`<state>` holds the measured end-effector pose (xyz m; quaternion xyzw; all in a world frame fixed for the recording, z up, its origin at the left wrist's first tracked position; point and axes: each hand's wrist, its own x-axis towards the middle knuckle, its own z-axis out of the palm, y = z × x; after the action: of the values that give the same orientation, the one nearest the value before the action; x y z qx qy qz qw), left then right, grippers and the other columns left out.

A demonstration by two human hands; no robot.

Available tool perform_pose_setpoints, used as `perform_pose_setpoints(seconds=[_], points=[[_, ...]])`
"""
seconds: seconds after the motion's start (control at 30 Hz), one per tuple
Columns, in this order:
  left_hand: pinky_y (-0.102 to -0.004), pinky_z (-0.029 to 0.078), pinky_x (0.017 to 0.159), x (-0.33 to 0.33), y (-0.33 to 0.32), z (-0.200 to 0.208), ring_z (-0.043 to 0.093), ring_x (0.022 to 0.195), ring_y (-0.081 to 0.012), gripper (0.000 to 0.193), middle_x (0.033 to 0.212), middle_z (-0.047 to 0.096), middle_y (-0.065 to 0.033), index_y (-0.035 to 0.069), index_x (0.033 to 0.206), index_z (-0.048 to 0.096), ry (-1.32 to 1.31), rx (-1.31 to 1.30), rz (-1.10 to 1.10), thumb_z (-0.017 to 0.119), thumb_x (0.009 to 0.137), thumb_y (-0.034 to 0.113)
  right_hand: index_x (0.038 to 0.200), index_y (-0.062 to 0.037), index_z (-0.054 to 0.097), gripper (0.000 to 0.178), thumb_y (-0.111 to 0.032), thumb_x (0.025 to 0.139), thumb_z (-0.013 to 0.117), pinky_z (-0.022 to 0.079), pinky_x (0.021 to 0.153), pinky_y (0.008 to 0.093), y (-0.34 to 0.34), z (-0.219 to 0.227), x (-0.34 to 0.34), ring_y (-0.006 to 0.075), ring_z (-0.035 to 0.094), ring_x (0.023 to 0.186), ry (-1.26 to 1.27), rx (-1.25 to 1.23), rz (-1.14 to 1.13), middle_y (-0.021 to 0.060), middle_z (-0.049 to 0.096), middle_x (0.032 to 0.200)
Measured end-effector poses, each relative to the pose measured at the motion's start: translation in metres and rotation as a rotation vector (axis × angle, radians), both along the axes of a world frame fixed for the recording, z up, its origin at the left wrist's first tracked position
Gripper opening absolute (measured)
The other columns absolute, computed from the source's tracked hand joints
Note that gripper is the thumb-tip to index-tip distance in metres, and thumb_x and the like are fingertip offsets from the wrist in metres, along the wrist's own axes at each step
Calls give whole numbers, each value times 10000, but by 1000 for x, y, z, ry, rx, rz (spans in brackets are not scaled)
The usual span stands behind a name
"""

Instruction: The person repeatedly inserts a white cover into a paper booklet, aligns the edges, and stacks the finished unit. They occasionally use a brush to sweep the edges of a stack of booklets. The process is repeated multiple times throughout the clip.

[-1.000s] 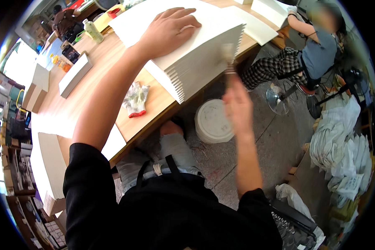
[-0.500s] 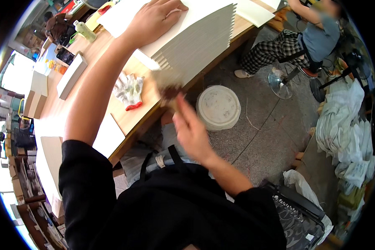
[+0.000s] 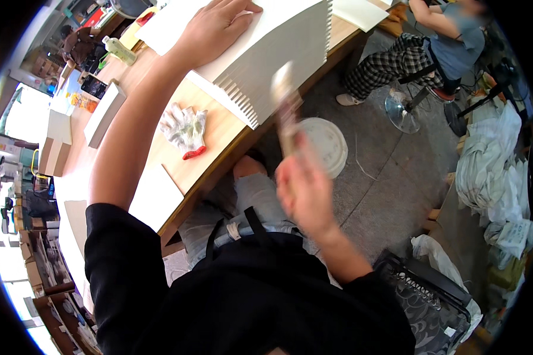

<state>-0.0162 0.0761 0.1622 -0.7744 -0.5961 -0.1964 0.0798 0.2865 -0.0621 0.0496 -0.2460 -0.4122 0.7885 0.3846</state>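
Along the table [image 3: 216, 131] edge, in the head view, lies a thick stack of white sheets [image 3: 257, 66], its side stepped at both ends. On top rests the left hand [image 3: 218, 31] — palm down, grip flat and loose, clasping nothing. The right hand [image 3: 305, 189] has its grip closed around a brush [image 3: 288, 112], its bristles before the stack's side — touching or not, I cannot tell. A glove [image 3: 185, 130] lies left of the stack.

Black top [image 3: 237, 302], elbow-length sleeves [image 3: 121, 251], black straps [image 3: 255, 222], faded denim [image 3: 259, 195]; left hand [image 3: 217, 29], right hand [image 3: 307, 192] bare.
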Motion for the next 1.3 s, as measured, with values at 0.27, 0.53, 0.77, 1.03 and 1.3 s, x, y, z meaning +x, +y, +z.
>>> perform_pose_setpoints(seconds=[0.27, 0.53, 0.77, 1.03, 1.3], points=[[-526, 209, 1295, 7, 8, -2, 272, 1583, -354, 478, 1720, 318, -104, 328, 1578, 496, 195, 90, 47, 375, 1125, 420, 1694, -113, 276, 637, -57, 1095, 485, 454, 493, 213, -4, 8, -27, 22, 446, 532, -96, 189, 158, -12, 585, 889], [-487, 178, 1319, 4, 8, -12, 273, 1587, -321, 522, 1713, 327, -120, 277, 1629, 420, 203, 144, 49, 337, 1131, 407, 1673, -65, 308, 592, -83, 1104, 471, 454, 527, 211, 33, 14, -29, 43, 500, 572, -149, 250, 37, 87, 618, 1117], [-494, 194, 1310, 7, 4, -9, 275, 1585, -336, 535, 1714, 333, -109, 264, 1638, 408, 114, 60, 78, 359, 1124, 404, 1694, -100, 228, 718, -38, 1048, 535, 523, 610, 225, 33, -4, 32, 81, 592, 629, 123, -8, 264, 120, 688, 1080], [-478, 199, 1301, 19, -1, 8, 370, 1546, -312, 519, 1670, 419, -131, 228, 1580, 520, 70, -35, 80, 381, 1132, 452, 911, -23, 695, 386, -398, 997, 719, 558, 692, 441, 164, 33, 33, 381, 719, 772, -771, 1290, 23, 193, 717, 831], [-433, 293, 1265, 25, -3, 8, 429, 1511, -294, 458, 1625, 489, -111, 228, 1539, 583, 75, -43, 79, 426, 1132, 366, 811, -98, 762, 578, -661, 926, 708, 540, 625, 385, 298, 73, 42, 205, 691, 604, -1209, 1290, -142, 80, 690, 642]])
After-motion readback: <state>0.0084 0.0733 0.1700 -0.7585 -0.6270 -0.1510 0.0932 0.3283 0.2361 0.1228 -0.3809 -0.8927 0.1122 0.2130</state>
